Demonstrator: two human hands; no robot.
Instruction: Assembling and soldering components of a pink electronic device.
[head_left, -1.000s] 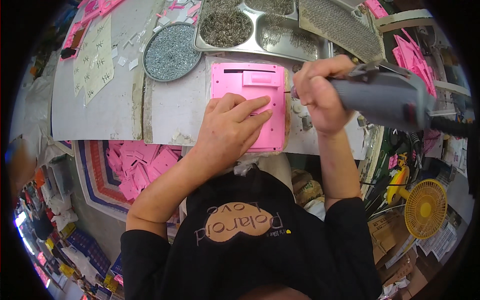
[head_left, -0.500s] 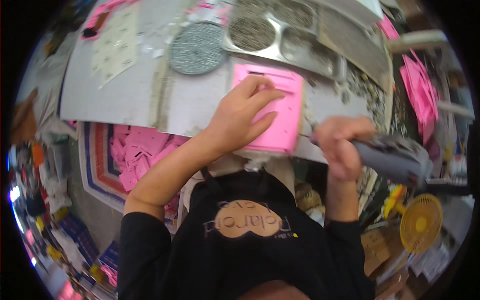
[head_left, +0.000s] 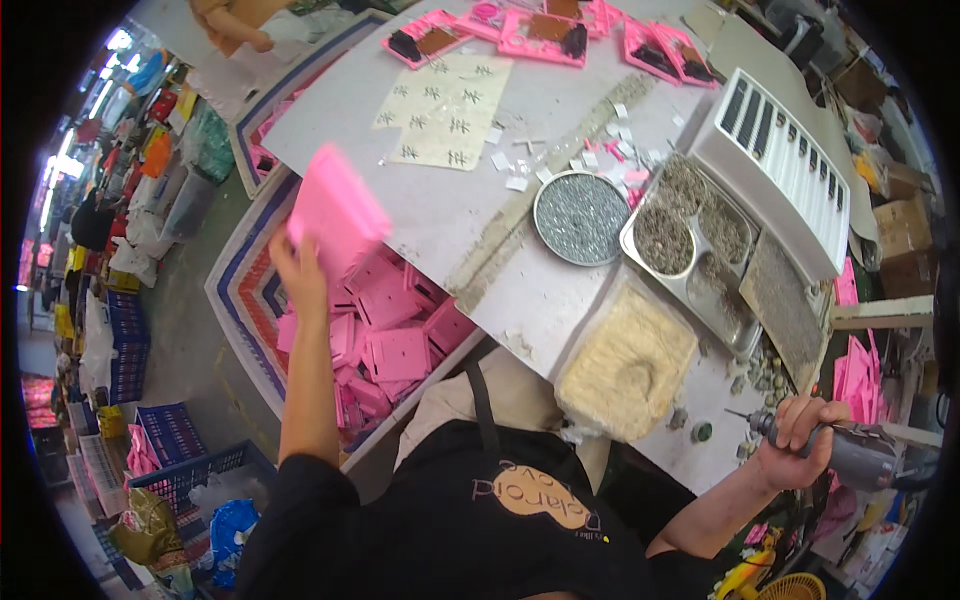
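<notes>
My left hand grips a pink plastic case by its lower edge. The case is tilted and slightly blurred, above a large woven bag with a striped lining, which holds a heap of similar pink cases. In my right hand is a grey power screwdriver, its thin bit pointing left past the table's right front edge. Between my hands, on the table, lies a yellowish pad wrapped in clear plastic, with a dent in its surface.
Behind the pad stand a round dish of small silvery pieces and a metal tray of screws. A white slotted rack is at the right. Pink cases with brown and black parts line the far edge. Another person's arm shows far left.
The pink case has gone from the pad to above the bag at the left, in my left hand. My right hand has moved right with the screwdriver. The view has turned.
</notes>
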